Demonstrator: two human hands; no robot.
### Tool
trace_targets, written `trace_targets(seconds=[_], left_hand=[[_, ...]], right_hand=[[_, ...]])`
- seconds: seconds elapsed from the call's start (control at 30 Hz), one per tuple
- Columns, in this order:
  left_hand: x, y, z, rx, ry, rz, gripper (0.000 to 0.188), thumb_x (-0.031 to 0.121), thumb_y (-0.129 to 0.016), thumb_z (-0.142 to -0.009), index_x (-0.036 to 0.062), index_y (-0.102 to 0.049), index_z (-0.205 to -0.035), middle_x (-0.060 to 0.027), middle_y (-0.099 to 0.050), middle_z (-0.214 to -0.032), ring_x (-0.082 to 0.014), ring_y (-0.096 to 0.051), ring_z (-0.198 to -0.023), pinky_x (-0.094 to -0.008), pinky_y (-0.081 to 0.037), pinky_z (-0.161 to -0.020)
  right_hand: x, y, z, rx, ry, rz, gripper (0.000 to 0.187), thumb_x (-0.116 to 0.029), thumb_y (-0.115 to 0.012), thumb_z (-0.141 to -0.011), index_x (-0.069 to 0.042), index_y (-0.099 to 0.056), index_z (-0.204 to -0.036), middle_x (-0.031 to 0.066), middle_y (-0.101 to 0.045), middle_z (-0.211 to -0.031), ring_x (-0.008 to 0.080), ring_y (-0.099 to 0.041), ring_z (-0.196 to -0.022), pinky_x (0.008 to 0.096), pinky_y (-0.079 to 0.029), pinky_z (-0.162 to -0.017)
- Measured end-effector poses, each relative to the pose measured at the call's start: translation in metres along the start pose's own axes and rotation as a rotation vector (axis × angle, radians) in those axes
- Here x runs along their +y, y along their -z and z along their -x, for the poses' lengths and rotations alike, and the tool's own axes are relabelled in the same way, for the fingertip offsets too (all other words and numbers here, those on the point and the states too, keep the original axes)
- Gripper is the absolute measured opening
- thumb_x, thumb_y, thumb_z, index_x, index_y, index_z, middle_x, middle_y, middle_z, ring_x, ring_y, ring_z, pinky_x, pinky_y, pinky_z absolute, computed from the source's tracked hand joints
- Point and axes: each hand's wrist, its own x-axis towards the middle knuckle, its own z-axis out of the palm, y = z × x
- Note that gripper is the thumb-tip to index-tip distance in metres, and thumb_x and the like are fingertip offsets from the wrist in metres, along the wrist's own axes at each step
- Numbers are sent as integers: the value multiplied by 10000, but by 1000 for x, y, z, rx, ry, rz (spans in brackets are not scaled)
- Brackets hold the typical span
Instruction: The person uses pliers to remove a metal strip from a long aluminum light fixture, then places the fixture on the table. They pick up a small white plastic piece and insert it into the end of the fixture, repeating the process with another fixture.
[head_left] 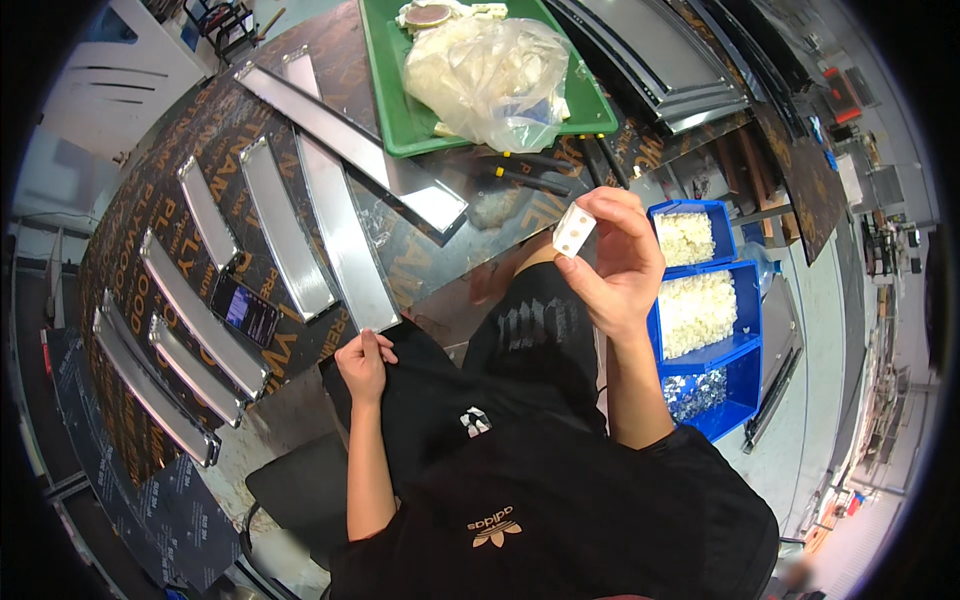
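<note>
**Small bracket pinched high, strip held at the desk edge**

I see the white plastic bracket (574, 229) pinched in my right hand (618, 268), raised over the blue bins (745, 345). My left hand (364, 362) grips the near end of a long metal strip (342, 232) on the desk (300, 60). A loose pinch could drop the bracket into my lap.

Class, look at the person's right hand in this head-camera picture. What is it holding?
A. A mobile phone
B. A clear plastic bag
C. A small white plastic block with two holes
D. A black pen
C. The right hand is raised over the lap and pinches a small white plastic block with two holes between thumb and fingers; the phone lies on the table and the plastic bag sits in the green tray.
</note>
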Motion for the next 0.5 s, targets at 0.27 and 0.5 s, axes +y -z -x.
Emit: trace_targets(seconds=[0.27, 0.5], left_hand=[[19, -8, 14, 293, -279, -151, 154, 130, -742, -957, -3, -717, -884, -51, -643, -672, -77, -580, -590, -262, -453, -530], [35, -14, 13, 276, -363, -715, 409, 140, -897, -767, 83, -681, -1109, -115, -589, -1275, -306, -573, -1083, -419, -442, -937]], right_hand=[[12, -11, 33, -67, -170, -54, 447, 0, -786, -818, 9, -627, -1236, 139, -596, -1252, 219, -605, -1122, 360, -498, -983], [64, -42, 138, -96, -837, -301, 278, -136, -656, -1022, -25, -632, -1276, 39, -660, -1142, 133, -652, -951, 272, -541, -820]])
